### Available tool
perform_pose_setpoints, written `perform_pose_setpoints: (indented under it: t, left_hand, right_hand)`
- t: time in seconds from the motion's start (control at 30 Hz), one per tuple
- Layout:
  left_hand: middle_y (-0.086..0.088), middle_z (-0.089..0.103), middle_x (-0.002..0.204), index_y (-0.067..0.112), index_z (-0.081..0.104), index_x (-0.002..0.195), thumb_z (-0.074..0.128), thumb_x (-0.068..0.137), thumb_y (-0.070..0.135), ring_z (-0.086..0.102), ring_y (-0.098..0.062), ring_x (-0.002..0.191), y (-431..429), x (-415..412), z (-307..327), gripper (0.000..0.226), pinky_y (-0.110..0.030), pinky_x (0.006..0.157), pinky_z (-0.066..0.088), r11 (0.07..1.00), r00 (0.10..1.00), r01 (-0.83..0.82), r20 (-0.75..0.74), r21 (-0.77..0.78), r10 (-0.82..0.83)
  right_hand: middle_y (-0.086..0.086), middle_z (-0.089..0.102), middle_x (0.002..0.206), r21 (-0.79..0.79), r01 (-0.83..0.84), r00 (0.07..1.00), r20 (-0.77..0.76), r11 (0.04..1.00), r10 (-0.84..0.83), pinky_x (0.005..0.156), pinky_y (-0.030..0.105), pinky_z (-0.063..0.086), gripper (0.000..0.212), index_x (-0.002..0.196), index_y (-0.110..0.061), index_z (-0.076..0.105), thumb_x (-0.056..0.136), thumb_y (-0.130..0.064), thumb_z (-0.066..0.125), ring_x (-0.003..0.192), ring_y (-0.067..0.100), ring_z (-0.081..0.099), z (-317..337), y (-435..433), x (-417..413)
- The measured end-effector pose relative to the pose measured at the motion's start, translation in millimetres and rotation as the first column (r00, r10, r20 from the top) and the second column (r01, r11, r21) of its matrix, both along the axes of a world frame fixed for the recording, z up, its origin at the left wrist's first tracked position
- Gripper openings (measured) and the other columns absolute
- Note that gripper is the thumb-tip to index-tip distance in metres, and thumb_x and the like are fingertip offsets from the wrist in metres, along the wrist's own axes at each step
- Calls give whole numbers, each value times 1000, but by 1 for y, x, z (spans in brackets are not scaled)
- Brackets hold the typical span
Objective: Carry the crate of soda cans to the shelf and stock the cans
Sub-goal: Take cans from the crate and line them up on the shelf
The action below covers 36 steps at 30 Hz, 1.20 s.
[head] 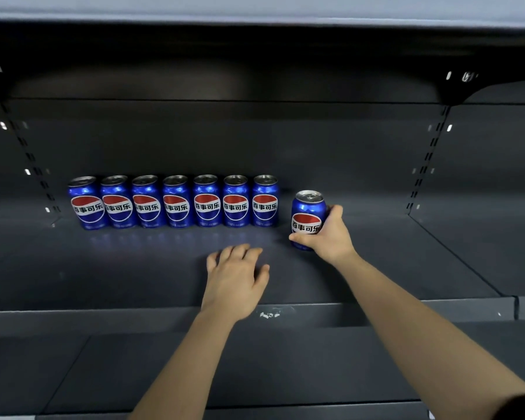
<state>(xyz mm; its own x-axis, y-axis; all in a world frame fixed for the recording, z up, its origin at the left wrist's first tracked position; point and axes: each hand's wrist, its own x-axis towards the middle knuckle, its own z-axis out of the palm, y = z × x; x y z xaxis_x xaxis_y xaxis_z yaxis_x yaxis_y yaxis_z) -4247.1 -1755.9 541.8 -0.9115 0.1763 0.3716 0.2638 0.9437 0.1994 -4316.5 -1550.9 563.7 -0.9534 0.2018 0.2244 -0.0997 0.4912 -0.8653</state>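
Several blue soda cans (pixel 176 203) with red, white and blue logos stand upright in a row at the back of the dark shelf (pixel 103 268). My right hand (pixel 328 234) grips one more blue can (pixel 307 213) just right of the row and slightly nearer to me, upright at the shelf surface. My left hand (pixel 237 277) hovers over the shelf in front of the row, fingers relaxed and holding nothing. The crate is not in view.
The shelf's front edge (pixel 315 313) runs across below my hands. An upper shelf (pixel 255 40) overhangs the cans. Slotted uprights (pixel 428 159) flank the bay. Bare shelf surface lies right of the held can and in front of the row.
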Motion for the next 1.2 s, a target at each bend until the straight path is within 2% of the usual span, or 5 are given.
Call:
perform_pose_setpoints:
  t: [0.1, 0.33, 0.67, 0.87, 1.2]
  left_hand:
    - [10, 38, 145, 32, 40, 140, 33, 98, 46, 28, -11, 135, 0, 1, 1, 45, -34, 109, 12, 1000, 1000, -8, 0, 13, 8]
    - [12, 38, 146, 33, 39, 141, 34, 98, 47, 29, -9, 135, -2, 0, 1, 46, -33, 112, 12, 998, 1000, -29, 8, 58, 29]
    - [14, 37, 145, 34, 36, 142, 32, 98, 47, 28, -7, 134, -2, 0, 3, 46, -32, 112, 9, 995, 998, -54, 23, 79, 52]
    - [13, 40, 144, 33, 39, 141, 35, 98, 46, 31, -8, 134, -1, 1, 4, 45, -32, 112, 11, 993, 997, -74, 28, 94, 72]
    - [13, 40, 143, 33, 38, 142, 35, 98, 47, 31, -7, 133, -1, 0, 3, 46, -31, 111, 11, 991, 997, -79, 30, 111, 76]
  right_hand:
    - [-3, 58, 106, -6, 40, 999, 15, 999, -40, 79, 27, 44, 73, 111, -14, 36, 64, -23, 92, 94, 16, 59, -1, -6, -11]
    - [6, 61, 120, 5, 92, 995, 37, 996, -92, 84, 34, 48, 65, 115, -12, 41, 72, -31, 86, 99, 20, 59, -14, -20, -33]
    - [11, 65, 115, 246, 147, 984, 61, 958, -166, 70, 34, 42, 58, 113, -10, 41, 82, -45, 75, 104, 32, 63, -13, -28, -46]
    - [11, 61, 123, 256, 171, 985, -11, 951, -174, 96, 45, 43, 58, 118, -10, 40, 83, -42, 74, 115, 32, 57, -18, -30, -47]
    - [13, 49, 136, 229, 165, 986, -5, 959, -168, 103, 46, 42, 69, 139, -10, 37, 82, -26, 73, 124, 32, 49, -19, -27, -47]
